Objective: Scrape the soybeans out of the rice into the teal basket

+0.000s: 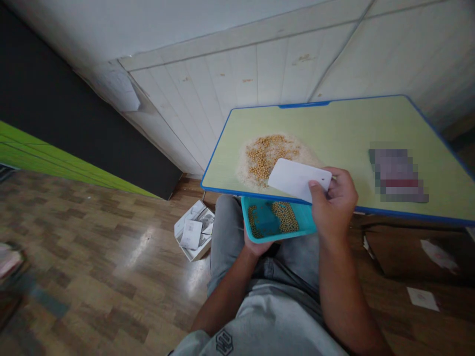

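Teal tray sits nearest, over the lap, with the left hand grasping its near side, those fingers mostly hidden underneath; it looks light and rigid, best supported beneath its base. Round beans inside would likely roll if tipped. Beyond, the right hand pinches one end of a white card, probably thin and springy. Farther off, a bean heap, seemingly hard and slippery, lies among pale grains on the worktop.

Room in the middle
You can pass over the flat pale-green tabletop; the yellow-and-white grain heap blocks left, the blurred dark rectangle blocks right.
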The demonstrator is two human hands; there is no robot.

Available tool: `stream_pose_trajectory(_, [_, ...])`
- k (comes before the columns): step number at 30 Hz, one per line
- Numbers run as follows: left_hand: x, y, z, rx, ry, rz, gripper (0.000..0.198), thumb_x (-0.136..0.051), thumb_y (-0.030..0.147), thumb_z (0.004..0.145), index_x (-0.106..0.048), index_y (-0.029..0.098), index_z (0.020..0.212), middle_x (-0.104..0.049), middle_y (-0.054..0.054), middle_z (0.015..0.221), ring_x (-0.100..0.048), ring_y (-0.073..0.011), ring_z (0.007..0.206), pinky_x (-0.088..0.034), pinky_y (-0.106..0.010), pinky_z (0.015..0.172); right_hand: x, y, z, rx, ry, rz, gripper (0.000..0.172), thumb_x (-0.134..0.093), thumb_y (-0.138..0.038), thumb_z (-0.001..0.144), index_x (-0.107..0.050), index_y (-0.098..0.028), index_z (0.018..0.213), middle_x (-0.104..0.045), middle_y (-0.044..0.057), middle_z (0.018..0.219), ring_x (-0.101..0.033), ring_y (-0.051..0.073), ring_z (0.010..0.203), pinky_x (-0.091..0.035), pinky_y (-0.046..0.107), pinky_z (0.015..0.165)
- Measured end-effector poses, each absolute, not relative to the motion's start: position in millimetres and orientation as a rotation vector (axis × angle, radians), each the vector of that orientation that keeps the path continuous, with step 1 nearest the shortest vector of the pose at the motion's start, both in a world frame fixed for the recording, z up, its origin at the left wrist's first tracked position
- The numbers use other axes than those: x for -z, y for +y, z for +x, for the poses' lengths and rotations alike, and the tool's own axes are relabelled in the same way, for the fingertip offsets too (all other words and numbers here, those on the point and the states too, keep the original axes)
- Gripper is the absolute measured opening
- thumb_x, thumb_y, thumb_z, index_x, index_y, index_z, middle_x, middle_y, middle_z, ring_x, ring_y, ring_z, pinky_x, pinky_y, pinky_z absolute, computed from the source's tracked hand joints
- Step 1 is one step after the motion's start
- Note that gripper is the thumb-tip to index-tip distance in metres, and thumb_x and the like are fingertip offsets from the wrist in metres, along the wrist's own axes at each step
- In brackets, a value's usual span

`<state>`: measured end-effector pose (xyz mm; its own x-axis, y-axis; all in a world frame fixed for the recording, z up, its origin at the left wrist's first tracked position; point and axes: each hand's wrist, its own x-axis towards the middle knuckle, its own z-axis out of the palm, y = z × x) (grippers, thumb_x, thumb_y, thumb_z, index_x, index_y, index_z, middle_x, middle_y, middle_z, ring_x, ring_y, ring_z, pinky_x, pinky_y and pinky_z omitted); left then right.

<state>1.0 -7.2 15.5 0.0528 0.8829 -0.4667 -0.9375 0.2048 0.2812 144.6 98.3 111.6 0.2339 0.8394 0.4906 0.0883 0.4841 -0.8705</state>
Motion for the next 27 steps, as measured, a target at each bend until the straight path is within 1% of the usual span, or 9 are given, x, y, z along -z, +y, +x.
stream_pose_trajectory(3, [-17.8,-8.0,0.8,-1.371,0.578,-0.065,0.085,-0.020,0.072,0.119,-0.057,0.020,0.176,-0.053,-0.009,0.192,-0.052,-0.0380,0.175,-0.027,-0.069,0.151,-109.9,99.1,143.6,-0.622,-1.255,-0.936,0.022,-0.076,-0.033,0.092,-0.069,-0.026,0.112,-0.073,0.003,0.097,-0.074,0.024,0.087,-0.060,0.036,0.076])
stream_pose_trajectory(5, [-17.5,-9.5,0.1,-1.355,0.594,-0.066,0.086,-0.021,0.072,0.119,-0.055,0.021,0.179,-0.052,-0.009,0.192,-0.051,-0.0385,0.176,-0.027,-0.070,0.151,-108.6,99.4,143.4,-0.612,-1.267,-0.941,0.023,-0.076,-0.036,0.094,-0.068,-0.026,0.113,-0.072,0.004,0.099,-0.074,0.024,0.089,-0.061,0.037,0.077])
stream_pose_trajectory(9, [-15.5,-10.9,-0.2,-1.352,0.632,-0.075,0.085,-0.021,0.072,0.118,-0.054,0.023,0.180,-0.056,-0.009,0.190,-0.046,-0.0402,0.179,-0.020,-0.077,0.150,-104.8,99.5,143.8,-0.613,-1.297,-0.953,0.023,-0.075,-0.037,0.096,-0.067,-0.027,0.115,-0.070,0.004,0.101,-0.073,0.025,0.091,-0.061,0.038,0.079])
stream_pose_trajectory(11, [-15.5,-10.6,0.4,-1.356,0.631,-0.064,0.084,-0.020,0.070,0.119,-0.054,0.025,0.180,-0.059,-0.008,0.188,-0.045,-0.0399,0.180,-0.017,-0.078,0.151,-103.4,99.3,143.9,-0.631,-1.300,-0.946,0.024,-0.074,-0.036,0.097,-0.067,-0.027,0.117,-0.069,0.004,0.102,-0.073,0.025,0.092,-0.061,0.038,0.081])
stream_pose_trajectory(15, [-16.6,-10.1,1.0,-1.357,0.605,-0.056,0.083,-0.025,0.070,0.118,-0.051,0.025,0.182,-0.055,-0.009,0.190,-0.042,-0.0392,0.181,-0.019,-0.074,0.151,-105.3,98.0,142.8,-0.655,-1.311,-0.948,0.024,-0.074,-0.038,0.099,-0.066,-0.027,0.118,-0.067,0.005,0.105,-0.072,0.026,0.095,-0.061,0.039,0.084])
stream_pose_trajectory(18, [-16.2,-9.8,0.8,-1.353,0.591,-0.058,0.083,-0.029,0.071,0.117,-0.048,0.027,0.184,-0.051,-0.008,0.193,-0.043,-0.0394,0.181,-0.023,-0.073,0.151,-109.7,96.6,141.1,-0.641,-1.305,-0.963,0.023,-0.075,-0.038,0.098,-0.065,-0.027,0.116,-0.069,0.005,0.104,-0.072,0.025,0.094,-0.061,0.038,0.083])
stream_pose_trajectory(22, [-17.7,-7.6,1.5,-1.355,0.588,-0.049,0.085,-0.023,0.073,0.117,-0.045,0.027,0.186,-0.051,-0.007,0.193,-0.044,-0.0395,0.180,-0.022,-0.076,0.150,-113.8,95.8,139.5,-0.649,-1.307,-0.956,0.022,-0.076,-0.035,0.095,-0.066,-0.027,0.114,-0.071,0.004,0.100,-0.072,0.024,0.090,-0.059,0.036,0.079])
stream_pose_trajectory(24, [-18.4,-6.4,1.8,-1.360,0.568,-0.029,0.086,-0.020,0.072,0.118,-0.046,0.026,0.185,-0.051,-0.007,0.193,-0.043,-0.0385,0.181,-0.020,-0.075,0.151,-114.3,96.0,139.5,-0.657,-1.306,-0.946,0.022,-0.076,-0.034,0.094,-0.067,-0.027,0.113,-0.072,0.004,0.100,-0.073,0.024,0.089,-0.059,0.036,0.079])
stream_pose_trajectory(27, [-14.3,-6.7,1.0,-1.364,0.556,-0.034,0.088,-0.020,0.073,0.118,-0.045,0.021,0.185,-0.049,-0.010,0.194,-0.040,-0.0389,0.183,-0.019,-0.071,0.152,-114.5,96.6,139.7,-0.660,-1.295,-0.942,0.022,-0.076,-0.033,0.093,-0.068,-0.026,0.112,-0.074,0.003,0.100,-0.074,0.024,0.090,-0.059,0.035,0.079])
